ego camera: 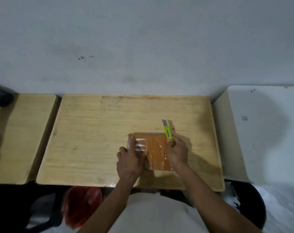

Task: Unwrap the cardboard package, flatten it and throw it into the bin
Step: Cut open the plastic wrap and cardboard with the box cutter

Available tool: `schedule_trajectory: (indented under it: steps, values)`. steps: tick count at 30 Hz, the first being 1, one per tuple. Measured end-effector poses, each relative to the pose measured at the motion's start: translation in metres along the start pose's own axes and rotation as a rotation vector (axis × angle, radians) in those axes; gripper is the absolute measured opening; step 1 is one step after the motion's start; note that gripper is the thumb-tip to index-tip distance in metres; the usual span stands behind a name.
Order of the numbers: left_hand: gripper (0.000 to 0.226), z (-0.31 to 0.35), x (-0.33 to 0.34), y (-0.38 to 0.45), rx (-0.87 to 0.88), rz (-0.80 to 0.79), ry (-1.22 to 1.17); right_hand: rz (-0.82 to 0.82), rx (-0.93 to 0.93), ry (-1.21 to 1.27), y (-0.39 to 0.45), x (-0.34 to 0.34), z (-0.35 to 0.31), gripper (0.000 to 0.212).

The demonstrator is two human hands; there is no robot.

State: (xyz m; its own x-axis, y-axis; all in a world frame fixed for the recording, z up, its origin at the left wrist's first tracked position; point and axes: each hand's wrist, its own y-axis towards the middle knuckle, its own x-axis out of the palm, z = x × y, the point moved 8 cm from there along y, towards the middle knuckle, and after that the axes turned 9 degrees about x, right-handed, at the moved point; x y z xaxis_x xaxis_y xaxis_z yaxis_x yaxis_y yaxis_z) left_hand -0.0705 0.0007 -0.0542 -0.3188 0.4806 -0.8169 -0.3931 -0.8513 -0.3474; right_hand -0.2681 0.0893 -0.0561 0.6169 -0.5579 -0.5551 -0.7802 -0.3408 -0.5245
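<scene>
the cardboard package [157, 151] lies flat on the wooden table [92, 140], toward 4 o'clock. the left hand [131, 159] presses its 9 o'clock side with straight fingers; the right hand [177, 152] grips a green box cutter [167, 130], blade pointing to 12.

Single head cam, wide-angle, looking forward and down.
Sits above the wooden table [95, 132], close over both forearms; wall [142, 39] fills the upper half of the view.
</scene>
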Motion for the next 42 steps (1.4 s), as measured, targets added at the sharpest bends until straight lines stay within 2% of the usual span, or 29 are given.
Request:
schedule_trajectory:
  steps: [3, 7, 14, 18, 20, 24, 31, 42]
  values:
    - [0.080, 0.002, 0.001, -0.007, -0.020, 0.025, -0.016, 0.048, -0.146, -0.033, -0.001, -0.007, -0.003, 0.017]
    - [0.080, 0.007, 0.003, -0.014, -0.050, 0.051, 0.015, 0.091, -0.217, -0.061, -0.007, -0.029, -0.002, 0.016]
    - [0.095, 0.014, 0.006, -0.001, 0.029, 0.045, -0.004, 0.105, -0.231, -0.056, -0.021, -0.066, 0.012, 0.019]
    - [0.090, 0.026, 0.008, 0.007, 0.149, -0.021, 0.027, 0.149, -0.256, 0.011, -0.034, -0.070, 0.023, 0.020]
    - [0.087, 0.030, 0.012, 0.013, 0.190, -0.080, 0.037, 0.157, -0.257, 0.029, -0.041, -0.066, 0.027, 0.027]
    - [0.082, 0.030, 0.020, 0.019, 0.199, -0.126, 0.046, 0.181, -0.230, 0.030, -0.056, -0.061, 0.032, 0.042]
    - [0.082, 0.026, 0.022, 0.016, 0.218, -0.111, 0.076, 0.276, -0.226, 0.061, -0.070, -0.053, 0.033, 0.039]
    - [0.083, 0.022, 0.028, 0.018, 0.241, -0.100, 0.110, 0.242, -0.204, 0.003, -0.060, -0.051, 0.029, 0.042]
